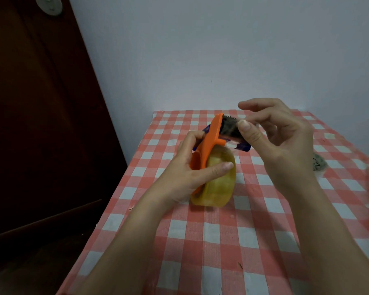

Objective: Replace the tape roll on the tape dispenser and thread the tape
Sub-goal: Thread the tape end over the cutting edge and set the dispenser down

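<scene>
An orange tape dispenser [209,139] is held above the table, its toothed metal blade [230,119] pointing up and away. A clear yellowish tape roll [217,182] sits mounted on it. My left hand [192,169] grips the dispenser's handle, the index finger lying across the roll. My right hand [277,137] pinches the clear tape end between thumb and forefinger just beside the blade, over a dark plate. A blue part [242,146] of the dispenser shows below my right thumb.
The table wears a red-and-white checked cloth [222,241]. A small round clear object [319,163] lies at the right, partly behind my right wrist. A dark wooden door [41,124] stands at the left beyond the table's left edge. A pale wall is behind.
</scene>
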The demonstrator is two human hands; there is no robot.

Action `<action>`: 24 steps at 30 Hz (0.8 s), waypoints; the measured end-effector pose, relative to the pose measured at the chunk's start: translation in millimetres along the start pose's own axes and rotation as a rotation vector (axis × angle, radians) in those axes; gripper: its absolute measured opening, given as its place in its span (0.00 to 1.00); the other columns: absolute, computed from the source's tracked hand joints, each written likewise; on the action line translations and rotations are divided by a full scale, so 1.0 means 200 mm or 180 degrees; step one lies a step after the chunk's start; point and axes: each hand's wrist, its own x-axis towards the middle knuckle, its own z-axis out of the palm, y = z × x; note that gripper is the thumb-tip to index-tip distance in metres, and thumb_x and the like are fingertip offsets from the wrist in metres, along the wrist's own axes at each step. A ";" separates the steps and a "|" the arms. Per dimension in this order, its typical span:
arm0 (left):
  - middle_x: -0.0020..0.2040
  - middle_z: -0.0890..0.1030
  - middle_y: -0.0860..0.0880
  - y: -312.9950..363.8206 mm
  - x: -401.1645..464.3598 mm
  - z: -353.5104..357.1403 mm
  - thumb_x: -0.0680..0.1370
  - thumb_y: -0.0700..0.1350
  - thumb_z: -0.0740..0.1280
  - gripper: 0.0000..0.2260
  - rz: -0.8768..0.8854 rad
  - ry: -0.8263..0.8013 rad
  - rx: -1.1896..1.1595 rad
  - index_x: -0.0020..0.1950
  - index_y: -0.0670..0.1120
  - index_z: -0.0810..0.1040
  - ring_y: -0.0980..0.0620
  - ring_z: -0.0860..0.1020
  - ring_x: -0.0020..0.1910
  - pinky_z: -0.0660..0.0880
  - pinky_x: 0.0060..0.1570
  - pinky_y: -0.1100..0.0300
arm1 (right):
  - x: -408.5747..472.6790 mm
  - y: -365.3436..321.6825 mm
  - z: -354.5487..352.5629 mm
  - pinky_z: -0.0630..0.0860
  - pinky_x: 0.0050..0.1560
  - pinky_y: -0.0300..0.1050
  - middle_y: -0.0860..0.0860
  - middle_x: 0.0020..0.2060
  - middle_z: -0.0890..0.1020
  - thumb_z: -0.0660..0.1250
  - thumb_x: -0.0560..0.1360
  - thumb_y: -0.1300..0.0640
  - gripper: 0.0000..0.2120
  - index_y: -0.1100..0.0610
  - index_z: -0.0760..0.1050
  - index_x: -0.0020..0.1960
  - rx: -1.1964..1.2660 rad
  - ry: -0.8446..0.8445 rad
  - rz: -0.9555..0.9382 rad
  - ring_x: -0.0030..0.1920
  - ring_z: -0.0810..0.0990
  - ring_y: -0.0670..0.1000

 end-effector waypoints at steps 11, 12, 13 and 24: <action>0.65 0.72 0.59 -0.02 0.01 0.00 0.71 0.56 0.73 0.23 -0.0017 -0.0108 0.0187 0.61 0.66 0.69 0.61 0.74 0.62 0.79 0.50 0.67 | 0.00 0.01 0.01 0.77 0.57 0.57 0.49 0.52 0.81 0.69 0.74 0.56 0.03 0.50 0.79 0.42 0.0084 -0.0025 -0.0084 0.59 0.79 0.52; 0.64 0.71 0.59 -0.01 0.01 0.00 0.70 0.56 0.73 0.23 -0.0012 -0.0128 0.0227 0.62 0.65 0.68 0.62 0.74 0.62 0.78 0.50 0.67 | 0.00 0.01 0.01 0.77 0.57 0.57 0.49 0.52 0.81 0.69 0.74 0.56 0.03 0.49 0.79 0.43 0.0072 -0.0025 -0.0076 0.59 0.79 0.52; 0.64 0.71 0.59 -0.01 0.01 0.00 0.70 0.56 0.73 0.24 -0.0011 -0.0142 0.0264 0.63 0.65 0.68 0.61 0.73 0.62 0.76 0.51 0.66 | 0.00 0.01 0.01 0.77 0.56 0.57 0.49 0.52 0.81 0.69 0.74 0.56 0.03 0.49 0.80 0.43 0.0060 -0.0026 -0.0074 0.58 0.80 0.52; 0.62 0.74 0.62 -0.02 0.00 -0.01 0.72 0.52 0.77 0.27 -0.0067 -0.0201 0.0259 0.65 0.62 0.67 0.63 0.75 0.59 0.78 0.51 0.68 | 0.00 -0.01 0.03 0.80 0.52 0.50 0.50 0.49 0.81 0.69 0.75 0.62 0.08 0.49 0.80 0.44 0.0084 -0.0080 -0.0129 0.53 0.81 0.47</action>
